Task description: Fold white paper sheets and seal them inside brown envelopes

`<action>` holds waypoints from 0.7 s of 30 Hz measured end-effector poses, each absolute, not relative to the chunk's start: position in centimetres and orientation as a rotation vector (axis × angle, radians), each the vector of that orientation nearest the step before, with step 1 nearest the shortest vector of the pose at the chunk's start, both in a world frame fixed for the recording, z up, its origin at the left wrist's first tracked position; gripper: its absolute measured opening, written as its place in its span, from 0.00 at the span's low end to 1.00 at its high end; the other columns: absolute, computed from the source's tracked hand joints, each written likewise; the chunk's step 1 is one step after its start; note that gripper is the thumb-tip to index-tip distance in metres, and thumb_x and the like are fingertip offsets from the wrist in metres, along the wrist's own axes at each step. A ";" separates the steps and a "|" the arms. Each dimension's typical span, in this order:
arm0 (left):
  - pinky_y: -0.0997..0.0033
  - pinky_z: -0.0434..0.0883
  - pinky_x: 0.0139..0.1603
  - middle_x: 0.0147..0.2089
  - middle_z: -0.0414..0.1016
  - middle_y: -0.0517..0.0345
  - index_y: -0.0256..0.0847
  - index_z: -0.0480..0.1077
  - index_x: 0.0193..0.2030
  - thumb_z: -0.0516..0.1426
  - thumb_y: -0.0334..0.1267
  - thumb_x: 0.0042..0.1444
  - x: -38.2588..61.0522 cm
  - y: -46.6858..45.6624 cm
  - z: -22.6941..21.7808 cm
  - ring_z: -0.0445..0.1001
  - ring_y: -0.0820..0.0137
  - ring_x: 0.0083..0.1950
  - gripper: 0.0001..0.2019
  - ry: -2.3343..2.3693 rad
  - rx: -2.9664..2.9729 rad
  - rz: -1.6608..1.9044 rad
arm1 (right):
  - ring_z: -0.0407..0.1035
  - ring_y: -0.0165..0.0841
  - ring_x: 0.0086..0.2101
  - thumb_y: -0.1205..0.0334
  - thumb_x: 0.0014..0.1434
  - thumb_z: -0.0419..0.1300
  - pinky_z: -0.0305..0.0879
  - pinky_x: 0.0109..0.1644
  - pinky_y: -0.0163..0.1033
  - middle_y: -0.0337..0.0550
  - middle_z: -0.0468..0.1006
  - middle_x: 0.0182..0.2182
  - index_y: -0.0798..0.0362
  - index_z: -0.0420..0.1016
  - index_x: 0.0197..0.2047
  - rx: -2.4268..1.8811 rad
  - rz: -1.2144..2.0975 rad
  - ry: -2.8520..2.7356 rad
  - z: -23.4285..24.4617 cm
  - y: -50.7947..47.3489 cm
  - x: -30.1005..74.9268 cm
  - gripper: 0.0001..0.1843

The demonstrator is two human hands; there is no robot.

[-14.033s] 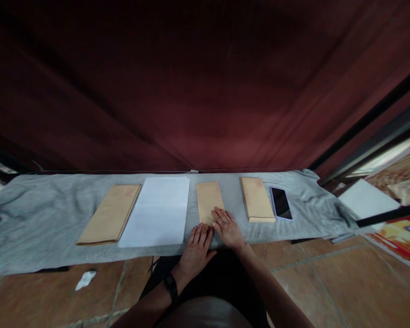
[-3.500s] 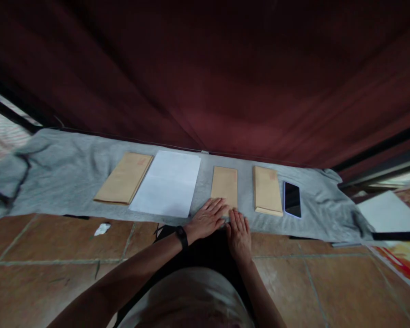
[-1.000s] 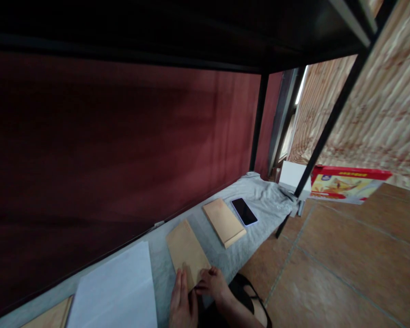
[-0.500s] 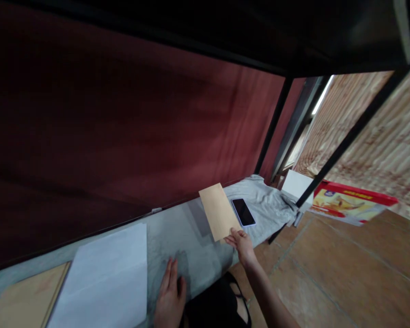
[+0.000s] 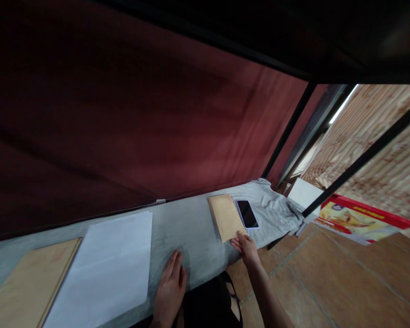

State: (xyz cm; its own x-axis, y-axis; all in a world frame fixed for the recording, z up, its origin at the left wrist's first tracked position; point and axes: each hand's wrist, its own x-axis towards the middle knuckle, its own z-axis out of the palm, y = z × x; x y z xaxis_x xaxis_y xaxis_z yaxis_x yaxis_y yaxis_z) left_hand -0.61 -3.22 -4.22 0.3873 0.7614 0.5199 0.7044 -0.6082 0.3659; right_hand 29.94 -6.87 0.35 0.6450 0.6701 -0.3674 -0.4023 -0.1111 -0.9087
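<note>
Grey cloth (image 5: 187,228) bears, just left of the phone (image 5: 248,214), a brown envelope stack (image 5: 225,217) whose near corner the right hand (image 5: 245,246) pinches in its grip, the left hand (image 5: 171,284) loose, fingers extended, farther left of that phone

We are showing two bare hands, the left hand (image 5: 171,289) toward seven o'clock and the right hand (image 5: 244,246) at five, with a slim, bare right forearm (image 5: 267,291) tapering to the wrist. At six o'clock we are wearing a solid black garment (image 5: 203,304) over the lap, and a thin, dark, strap-like band is curving beside it, between five and six, its exact nature staying unclear.
</note>
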 end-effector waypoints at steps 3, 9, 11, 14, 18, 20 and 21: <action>0.56 0.72 0.64 0.66 0.70 0.45 0.36 0.68 0.62 0.49 0.39 0.67 -0.5 -3.3 -4.2 0.72 0.57 0.64 0.21 1.363 2.555 1.015 | 0.78 0.36 0.26 0.49 0.50 0.70 0.76 0.32 0.37 0.38 0.79 0.21 0.48 0.65 0.25 -1.437 0.955 -0.182 0.6 -6.7 30.0 0.18; 0.55 0.71 0.64 0.67 0.69 0.44 0.36 0.70 0.60 0.49 0.38 0.66 -0.3 -3.6 -3.4 0.71 0.57 0.64 0.19 1.390 2.542 0.963 | 0.77 0.34 0.24 0.52 0.56 0.66 0.73 0.29 0.34 0.42 0.82 0.23 0.50 0.69 0.28 -1.486 1.033 -0.138 1.2 -6.5 30.3 0.14; 0.54 0.71 0.64 0.67 0.69 0.44 0.36 0.70 0.60 0.49 0.38 0.66 -0.2 -3.7 -3.2 0.71 0.56 0.64 0.19 1.396 2.531 0.947 | 0.76 0.32 0.23 0.53 0.58 0.65 0.72 0.27 0.33 0.42 0.82 0.23 0.51 0.71 0.28 -1.496 1.055 -0.127 1.2 -6.4 30.4 0.13; 0.53 0.71 0.64 0.66 0.70 0.43 0.36 0.71 0.59 0.50 0.38 0.66 -0.2 -3.8 -3.0 0.72 0.55 0.63 0.19 1.387 2.524 0.936 | 0.75 0.31 0.22 0.56 0.61 0.62 0.71 0.26 0.32 0.43 0.82 0.24 0.52 0.72 0.28 -1.506 1.086 -0.112 1.1 -6.4 30.6 0.12; 0.52 0.70 0.65 0.66 0.69 0.42 0.35 0.70 0.59 0.49 0.37 0.66 -0.1 -3.8 -2.6 0.71 0.54 0.64 0.19 1.361 2.513 0.939 | 0.76 0.30 0.24 0.59 0.65 0.58 0.73 0.29 0.31 0.43 0.82 0.24 0.52 0.74 0.29 -1.496 1.131 -0.104 1.2 -6.6 31.3 0.13; 0.51 0.70 0.65 0.67 0.68 0.42 0.36 0.70 0.60 0.49 0.37 0.66 0.0 -3.9 -2.5 0.71 0.54 0.64 0.19 1.355 2.514 0.941 | 0.76 0.30 0.24 0.61 0.65 0.57 0.73 0.31 0.31 0.43 0.82 0.25 0.53 0.74 0.29 -1.483 1.152 -0.114 1.3 -6.7 31.8 0.13; 0.51 0.70 0.65 0.67 0.68 0.42 0.36 0.70 0.60 0.49 0.37 0.66 0.0 -3.9 -2.5 0.71 0.55 0.64 0.20 1.356 2.518 0.939 | 0.76 0.29 0.24 0.61 0.65 0.58 0.73 0.31 0.30 0.43 0.81 0.24 0.53 0.74 0.29 -1.477 1.161 -0.122 1.3 -6.8 32.0 0.12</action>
State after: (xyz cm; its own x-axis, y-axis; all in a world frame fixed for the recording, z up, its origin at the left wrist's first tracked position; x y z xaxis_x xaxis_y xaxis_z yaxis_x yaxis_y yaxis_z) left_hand -0.01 -3.87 -2.51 0.4023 0.7911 0.4607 0.7093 -0.5875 0.3896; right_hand 32.00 -6.76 1.30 0.4977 0.6537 -0.5701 -0.5203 -0.3009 -0.7992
